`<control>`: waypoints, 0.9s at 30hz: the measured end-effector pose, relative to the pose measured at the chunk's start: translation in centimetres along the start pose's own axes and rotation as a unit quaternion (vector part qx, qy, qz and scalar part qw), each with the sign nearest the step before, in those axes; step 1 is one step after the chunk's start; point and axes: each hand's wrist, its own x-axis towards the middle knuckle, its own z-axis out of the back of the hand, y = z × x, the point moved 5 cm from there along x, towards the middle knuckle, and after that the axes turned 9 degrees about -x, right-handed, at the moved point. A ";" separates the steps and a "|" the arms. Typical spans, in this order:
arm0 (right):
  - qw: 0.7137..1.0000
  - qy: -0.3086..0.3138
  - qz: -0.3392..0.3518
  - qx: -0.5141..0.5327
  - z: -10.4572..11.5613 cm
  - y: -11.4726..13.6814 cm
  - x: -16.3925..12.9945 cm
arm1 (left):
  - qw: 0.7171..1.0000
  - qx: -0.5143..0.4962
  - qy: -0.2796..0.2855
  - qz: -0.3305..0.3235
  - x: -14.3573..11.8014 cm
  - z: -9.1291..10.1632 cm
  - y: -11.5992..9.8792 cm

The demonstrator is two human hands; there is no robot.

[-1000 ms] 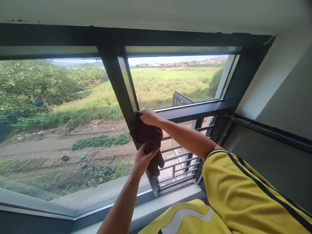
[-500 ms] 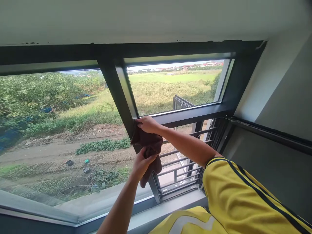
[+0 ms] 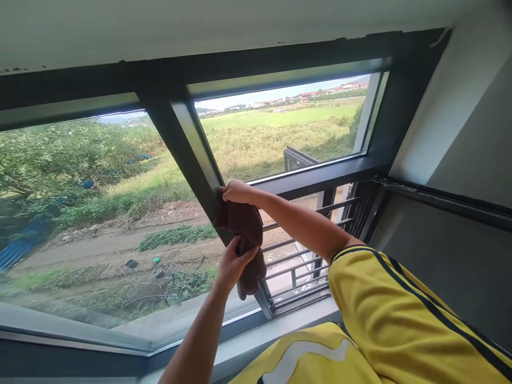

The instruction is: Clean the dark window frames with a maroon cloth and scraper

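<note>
At the window: a person in a yellow shirt (image 3: pixel 400 320) leans toward the dark window post (image 3: pixel 188 154) that stands between two panes.
Cloth: a dark brown cloth (image 3: pixel 244 234) lies against the post, draped down its lower half, just below where the crossbar (image 3: pixel 320 176) meets the post.
Right hand: the right hand (image 3: pixel 238 192) is clenched on the top of the cloth, pressing it to the post right at the crossbar joint.
Left hand: the left hand (image 3: pixel 232 264) grips the cloth's lower part, fingers closed round it, lower down the post; a loose end hangs beneath this hand.
Arms: the right forearm runs from the yellow sleeve across to the post; the left arm rises from below the post.
Left of the post: a large pane (image 3: pixel 88 213) shows trees, grass and a dirt path outside.
Right of the post: an upper pane (image 3: pixel 288 128) shows fields and far houses; under the crossbar, horizontal grey rails (image 3: pixel 296 261) stand behind the arm.
Below the post: a pale sill (image 3: pixel 256 341) runs along the frame.
Far right of the post: a plain grey wall (image 3: pixel 460 133).
</note>
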 end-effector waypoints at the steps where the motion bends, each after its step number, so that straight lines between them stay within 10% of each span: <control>1: 0.999 0.026 0.005 -0.019 0.0 0.2 -0.4 | 1.000 -0.006 0.005 0.005 0.2 -0.4 0.3; 8: 0.973 0.125 0.152 -0.119 -0.6 -0.2 -4.2 | 0.992 0.094 0.077 -0.028 0.4 -3.5 0.1; 13: 0.991 -0.043 0.100 -0.072 0.4 -1.9 -2.6 | 0.990 0.126 0.051 -0.023 -0.5 -1.9 0.4; 19: 0.979 -0.092 0.093 -0.159 -3.1 0.7 -1.9 | 0.996 0.090 0.011 -0.006 -0.9 0.8 1.3; 27: 0.941 -0.166 0.199 -0.217 -4.9 -0.8 -5.6 | 0.998 0.052 0.031 0.000 -0.9 -0.9 3.3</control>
